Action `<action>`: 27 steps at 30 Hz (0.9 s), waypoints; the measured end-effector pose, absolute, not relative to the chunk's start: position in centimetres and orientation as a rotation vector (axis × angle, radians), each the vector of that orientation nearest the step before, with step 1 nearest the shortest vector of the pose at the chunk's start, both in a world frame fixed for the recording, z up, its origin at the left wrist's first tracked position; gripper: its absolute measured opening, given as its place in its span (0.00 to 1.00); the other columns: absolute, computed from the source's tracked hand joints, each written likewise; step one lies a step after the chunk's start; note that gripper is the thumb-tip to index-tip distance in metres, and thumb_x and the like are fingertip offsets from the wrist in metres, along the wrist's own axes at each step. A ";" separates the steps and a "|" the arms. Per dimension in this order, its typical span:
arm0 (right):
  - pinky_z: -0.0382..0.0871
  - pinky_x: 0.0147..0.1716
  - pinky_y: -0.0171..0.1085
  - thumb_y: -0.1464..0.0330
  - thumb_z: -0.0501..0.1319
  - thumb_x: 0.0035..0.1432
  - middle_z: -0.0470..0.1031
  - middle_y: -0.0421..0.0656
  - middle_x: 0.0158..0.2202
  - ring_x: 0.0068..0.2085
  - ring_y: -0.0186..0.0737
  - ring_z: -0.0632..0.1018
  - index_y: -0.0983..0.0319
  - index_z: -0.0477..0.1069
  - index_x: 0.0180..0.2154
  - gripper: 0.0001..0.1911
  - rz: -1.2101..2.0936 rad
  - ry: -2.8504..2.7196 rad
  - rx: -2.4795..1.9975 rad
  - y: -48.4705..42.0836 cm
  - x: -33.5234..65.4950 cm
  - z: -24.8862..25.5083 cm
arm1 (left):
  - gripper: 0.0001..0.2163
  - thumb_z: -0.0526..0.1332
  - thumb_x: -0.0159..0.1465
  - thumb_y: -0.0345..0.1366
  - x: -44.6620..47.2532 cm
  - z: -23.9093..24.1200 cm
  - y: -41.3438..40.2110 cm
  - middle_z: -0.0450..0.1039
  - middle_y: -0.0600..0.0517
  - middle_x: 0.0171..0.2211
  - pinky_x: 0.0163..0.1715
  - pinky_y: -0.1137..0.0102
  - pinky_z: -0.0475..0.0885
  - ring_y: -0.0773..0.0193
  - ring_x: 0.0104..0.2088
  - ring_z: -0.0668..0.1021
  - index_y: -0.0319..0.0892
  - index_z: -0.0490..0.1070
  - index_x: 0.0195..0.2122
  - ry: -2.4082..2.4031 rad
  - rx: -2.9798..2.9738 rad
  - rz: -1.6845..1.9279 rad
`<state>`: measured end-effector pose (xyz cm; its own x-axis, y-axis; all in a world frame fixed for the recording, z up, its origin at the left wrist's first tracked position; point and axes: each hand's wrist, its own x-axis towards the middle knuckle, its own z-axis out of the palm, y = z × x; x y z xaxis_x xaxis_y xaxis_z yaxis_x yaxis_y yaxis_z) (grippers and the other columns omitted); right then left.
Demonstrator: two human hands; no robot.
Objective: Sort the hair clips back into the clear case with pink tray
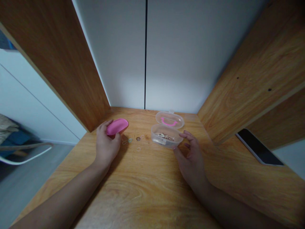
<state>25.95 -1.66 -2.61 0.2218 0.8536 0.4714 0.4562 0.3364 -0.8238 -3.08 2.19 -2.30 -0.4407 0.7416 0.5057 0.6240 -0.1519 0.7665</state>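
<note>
Pink at left, clear plastic at right

In the head view, I see a pink, shallow, oval, plastic-looking tray (119,125) held in the left hand (106,142), thumb at its near edge, fingers around its left end. Its long axis slants from near left to far right, pointing past a scatter of thin round bands (130,140), one teal, one dark, others pale.

Right of those stands a clear, oval, thin-walled plastic box (170,145), its long axis mostly left to right. The right hand (192,157) is nearer to it, thumb and fingers spread about its right end; how firmly they press I cannot tell. Shiny metallic pieces (165,136) lie inside. The clear oval lid (158,118), with its curved pink handle (169,123), lies open on the far side, over smooth wood-grain tabletop (133,187).
</note>
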 end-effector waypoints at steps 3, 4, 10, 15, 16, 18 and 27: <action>0.55 0.64 0.58 0.65 0.63 0.57 0.67 0.48 0.59 0.62 0.50 0.66 0.56 0.65 0.54 0.23 0.464 -1.427 -1.325 -1.5 26.0 -2.8 | 0.25 0.65 0.56 0.31 -2.9 -2.2 2.0 0.71 0.42 0.53 0.59 0.51 0.68 0.49 0.55 0.74 0.41 0.68 0.56 2.030 1.593 1.543; 0.56 0.64 0.58 0.64 0.63 0.58 0.68 0.48 0.58 0.61 0.50 0.68 0.56 0.65 0.55 0.23 0.499 -1.439 -1.329 -1.5 26.0 -2.8 | 0.25 0.65 0.56 0.32 -2.8 -2.2 2.0 0.71 0.41 0.54 0.59 0.50 0.68 0.49 0.55 0.75 0.40 0.67 0.57 2.052 1.591 1.493; 0.61 0.62 0.55 0.60 0.56 0.68 0.73 0.45 0.55 0.58 0.47 0.72 0.55 0.72 0.51 0.14 0.587 -1.514 -1.249 -1.4 26.1 -2.1 | 0.24 0.63 0.59 0.34 -2.4 -1.9 1.8 0.75 0.37 0.54 0.57 0.45 0.67 0.42 0.55 0.76 0.39 0.69 0.58 2.150 1.623 1.225; 0.60 0.63 0.56 0.60 0.54 0.69 0.74 0.46 0.53 0.58 0.48 0.72 0.55 0.76 0.46 0.13 0.537 -1.534 -1.234 -1.4 26.0 -1.6 | 0.18 0.63 0.60 0.34 -2.1 -1.4 1.7 0.77 0.39 0.53 0.59 0.41 0.63 0.39 0.57 0.74 0.42 0.76 0.52 2.149 1.677 1.205; 0.60 0.63 0.56 0.60 0.55 0.69 0.74 0.46 0.52 0.58 0.49 0.72 0.56 0.76 0.45 0.13 0.534 -1.535 -1.237 -1.4 25.9 -1.6 | 0.18 0.63 0.60 0.34 -2.0 -1.3 1.6 0.76 0.40 0.54 0.59 0.41 0.61 0.39 0.59 0.73 0.42 0.77 0.52 2.152 1.712 1.216; 0.61 0.63 0.56 0.61 0.55 0.69 0.74 0.46 0.52 0.57 0.49 0.72 0.56 0.76 0.44 0.12 0.531 -1.540 -1.226 -1.4 25.9 -1.6 | 0.17 0.62 0.62 0.36 -1.7 -1.0 1.2 0.73 0.42 0.58 0.61 0.40 0.59 0.39 0.62 0.69 0.44 0.76 0.53 2.119 1.835 1.239; 0.61 0.63 0.52 0.65 0.57 0.68 0.71 0.45 0.57 0.60 0.46 0.71 0.53 0.76 0.49 0.12 0.581 -1.651 -1.102 -1.6 25.6 -1.4 | 0.21 0.56 0.70 0.42 -0.3 -0.8 -0.4 0.69 0.44 0.62 0.63 0.48 0.57 0.49 0.64 0.68 0.46 0.65 0.63 1.592 2.445 0.993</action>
